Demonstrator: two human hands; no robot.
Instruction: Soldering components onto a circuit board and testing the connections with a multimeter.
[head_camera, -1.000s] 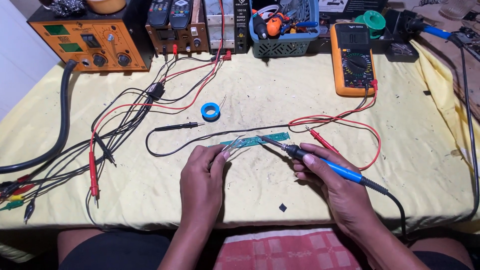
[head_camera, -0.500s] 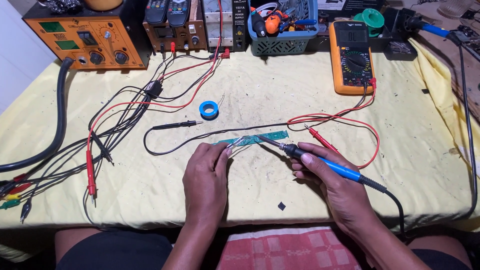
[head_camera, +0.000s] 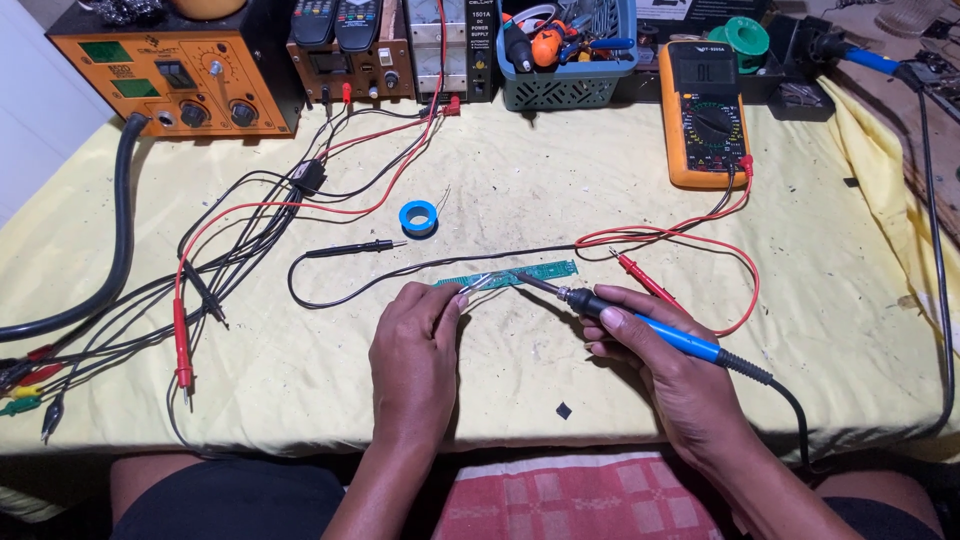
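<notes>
While the right hand (head_camera: 660, 360) grips a blue-handled soldering iron (head_camera: 640, 322) like a pen, fingers closed round the handle, its dark tip rests on a narrow green circuit strip (head_camera: 515, 274) lying flat on the yellow cloth of the desk (head_camera: 300, 390). The left hand (head_camera: 415, 345) lies beside it, fingertips pinched shut at the strip's left end, apparently on a thin length of solder wire, though that is too fine to be sure of.

By its looks, the strip is light, thin and stiff, easy to nudge or crack, and best steadied by its bare edges or ends, away from the hot tip. The iron is rigid, and its trailing black cord could drag on it.

Just beyond the strip lie a black probe (head_camera: 350, 248) and a red probe (head_camera: 645, 278), then a small blue solder spool (head_camera: 418, 216). Farther back stand an orange multimeter (head_camera: 703, 115), a green basket of tools (head_camera: 570, 60) and an orange bench unit (head_camera: 170, 75), with 1 thick black hose (head_camera: 122, 240) curving at the left.

Compared with 1 second ago, both hands hold nearly the same pose; the view has only shifted slightly, and the iron's tip stays on the strip.
</notes>
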